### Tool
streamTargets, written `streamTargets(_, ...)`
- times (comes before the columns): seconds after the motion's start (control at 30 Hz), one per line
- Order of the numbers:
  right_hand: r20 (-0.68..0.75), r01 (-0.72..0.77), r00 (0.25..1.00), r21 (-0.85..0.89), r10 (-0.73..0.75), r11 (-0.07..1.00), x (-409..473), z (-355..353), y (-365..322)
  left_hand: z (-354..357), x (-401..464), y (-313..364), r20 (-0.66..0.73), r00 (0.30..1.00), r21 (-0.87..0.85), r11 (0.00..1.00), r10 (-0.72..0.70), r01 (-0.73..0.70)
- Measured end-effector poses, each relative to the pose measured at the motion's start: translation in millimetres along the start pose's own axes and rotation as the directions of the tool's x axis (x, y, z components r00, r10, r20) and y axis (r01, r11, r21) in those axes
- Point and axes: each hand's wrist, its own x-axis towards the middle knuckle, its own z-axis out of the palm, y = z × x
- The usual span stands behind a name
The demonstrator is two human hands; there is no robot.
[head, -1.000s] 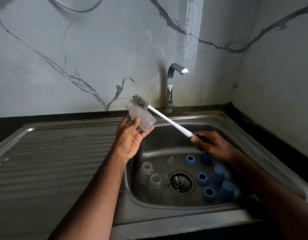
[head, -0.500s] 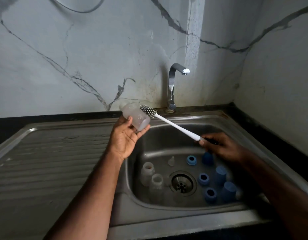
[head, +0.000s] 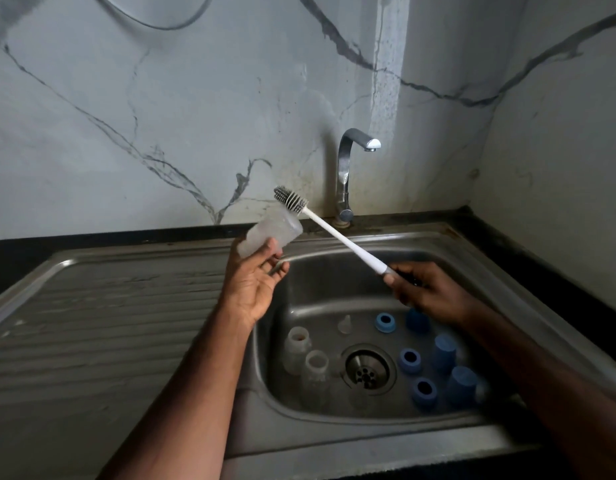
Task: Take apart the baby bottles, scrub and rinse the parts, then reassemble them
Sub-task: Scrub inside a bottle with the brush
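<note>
Left hand [head: 254, 282] gripping clear bottle [head: 270, 233] above sink [head: 334, 244] rim, right hand [head: 427, 289] clutching brush [head: 329, 230], bristles just outside bottle mouth

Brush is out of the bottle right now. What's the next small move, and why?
Probably swing the bottle brush head down into the mouth of the clear bottle. The left hand holds that bottle tilted, mouth toward the bristles, which sit just above its rim; the right hand grips the handle.
</note>
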Motion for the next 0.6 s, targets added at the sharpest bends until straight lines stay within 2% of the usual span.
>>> streamTargets(0.07,-0.011,-0.005,1.0,-0.004,0.005,1.0,-2,-2,1,-3,0,1,-0.004,0.998,0.151,0.987,0.059,-0.058)
streamTargets(0.13,-0.022,-0.024,0.999,-0.03,0.023,0.999,-8,-11,6,-10,3,0,0.01,0.989,0.377,0.916,0.146,-0.139)
streamTargets(0.2,-0.016,-0.03,0.999,-0.065,0.029,0.997,-10,-15,9,-13,6,-7,0.109,0.972,0.621,0.749,0.21,-0.231)
streamTargets(0.27,0.021,0.004,1.0,-0.087,-0.002,0.996,-8,-12,10,-12,9,-16,0.178,0.954,0.756,0.586,0.243,-0.29)
streamTargets(0.33,0.03,0.025,0.999,-0.105,-0.022,0.994,-7,-11,10,-13,11,-16,0.162,0.94,0.791,0.53,0.299,-0.305)
streamTargets(0.4,0.002,0.001,1.0,-0.117,-0.001,0.993,-10,-17,11,-21,13,-10,0.127,0.931,0.793,0.529,0.342,-0.302)
streamTargets(0.5,-0.041,-0.051,0.998,-0.135,0.046,0.99,-11,-23,10,-24,13,-8,0.163,0.931,0.807,0.499,0.326,-0.316)
streamTargets(0.6,-0.042,0.0,0.999,-0.168,-0.007,0.986,-6,-9,5,-18,14,-17,0.204,0.93,0.821,0.463,0.307,-0.333)
